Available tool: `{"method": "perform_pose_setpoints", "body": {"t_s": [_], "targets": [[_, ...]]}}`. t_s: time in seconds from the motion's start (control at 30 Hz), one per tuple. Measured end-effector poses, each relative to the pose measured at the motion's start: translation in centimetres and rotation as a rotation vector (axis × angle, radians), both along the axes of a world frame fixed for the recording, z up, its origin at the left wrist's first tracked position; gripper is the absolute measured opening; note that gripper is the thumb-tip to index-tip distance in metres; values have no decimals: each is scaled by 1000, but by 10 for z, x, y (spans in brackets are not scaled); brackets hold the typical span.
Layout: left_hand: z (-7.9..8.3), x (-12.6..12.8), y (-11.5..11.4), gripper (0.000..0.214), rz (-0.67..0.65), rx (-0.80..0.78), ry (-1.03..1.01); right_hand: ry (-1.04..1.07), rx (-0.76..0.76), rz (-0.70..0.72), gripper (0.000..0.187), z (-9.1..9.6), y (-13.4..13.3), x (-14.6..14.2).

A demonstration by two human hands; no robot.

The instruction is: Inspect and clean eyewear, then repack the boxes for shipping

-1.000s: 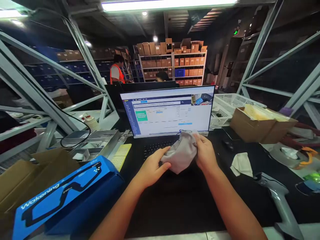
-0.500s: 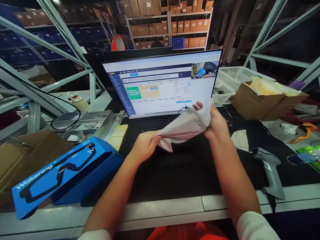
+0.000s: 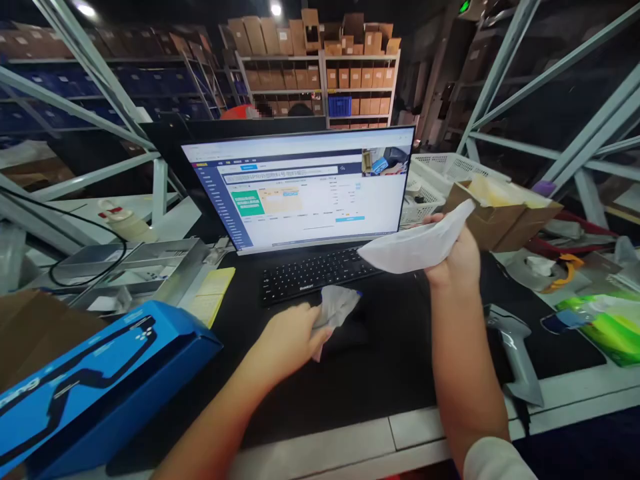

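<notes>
A grey cloth [image 3: 337, 307] was held bunched in the left hand [image 3: 293, 333], over the black mat [image 3: 395, 373] and just in front of the keyboard [image 3: 300, 277]; it was pinched narrowly between the thumb and the fingers, and its loose end, with a small blue spot at the corner, was pointed towards the screen [image 3: 295, 193]. A thin white sheet [image 3: 417, 247] was held higher by the right hand [image 3: 457, 260], in front of the lower right corner of the screen; it was gripped at its right part, with fingertips seen beyond its upper edge, while the thumb could not be clearly made out. Whether the sheet was a single layer or a flat pouch could not be told. The cloth was judged to be light, soft and not fragile, so it could be squeezed without harm, but little shape would be kept by it; it was best taken near an edge, with the folds gathered. The sheet was judged to be light also, somewhat stiffer, perhaps slippery and easily creased or torn; a flat hold near one end, with support from beneath, seemed more suitable than a hard pinch.
</notes>
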State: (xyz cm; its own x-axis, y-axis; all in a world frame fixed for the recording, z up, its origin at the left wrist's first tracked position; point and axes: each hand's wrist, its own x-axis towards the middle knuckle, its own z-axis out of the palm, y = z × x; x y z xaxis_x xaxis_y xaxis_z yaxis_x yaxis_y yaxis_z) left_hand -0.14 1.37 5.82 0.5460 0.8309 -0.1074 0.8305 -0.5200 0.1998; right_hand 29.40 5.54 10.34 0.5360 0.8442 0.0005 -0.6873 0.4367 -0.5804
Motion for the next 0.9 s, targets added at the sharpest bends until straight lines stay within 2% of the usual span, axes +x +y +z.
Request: {"method": "perform_pose_setpoints", "body": {"t_s": [0.1, 0.2, 0.3, 0.4, 0.5, 0.53, 0.57, 0.6, 0.63, 0.67, 0.77, 0.83, 0.9], "targets": [[-9, 12, -12, 46, -21, -136, -22, -57, 4, 54, 27, -4, 0, -16], [-23, 23, -12, 47, -139, -267, -117, -58, 44, 86, 25, -6, -4, -31], [-30, 26, -9, 45, -151, -288, -123, -49, 42, 109, 25, -6, -9, -43], [-20, 18, -11, 36, -142, -153, -140, -94, 28, 93, 29, -7, -11, -52], [-5, 4, -13, 29, -82, 189, -450, -138, -17, -14, 29, -12, -12, -69], [-1, 1, -13, 39, -35, 312, -560, -142, -37, -39, 29, -14, -13, -78], [1, -1, -11, 58, 10, 398, -638, -136, -59, -39, 28, -16, -14, -87], [2, -1, -9, 78, 46, 427, -679, -120, -83, -12, 28, -18, -15, -97], [1, -2, -6, 89, 77, 398, -689, -100, -103, 37, 28, -20, -17, -106], [-1, -2, -3, 89, 110, 329, -688, -82, -118, 103, 29, -22, -18, -114], [-6, -6, 11, 58, 230, 79, -744, -109, -81, 292, 33, -24, -21, -125], [-7, -13, 20, 53, 267, -46, -837, -214, 24, 283, 33, -23, -21, -119], [-4, -20, 26, 56, 261, -119, -916, -391, 150, 195, 29, -20, -21, -106]]}}
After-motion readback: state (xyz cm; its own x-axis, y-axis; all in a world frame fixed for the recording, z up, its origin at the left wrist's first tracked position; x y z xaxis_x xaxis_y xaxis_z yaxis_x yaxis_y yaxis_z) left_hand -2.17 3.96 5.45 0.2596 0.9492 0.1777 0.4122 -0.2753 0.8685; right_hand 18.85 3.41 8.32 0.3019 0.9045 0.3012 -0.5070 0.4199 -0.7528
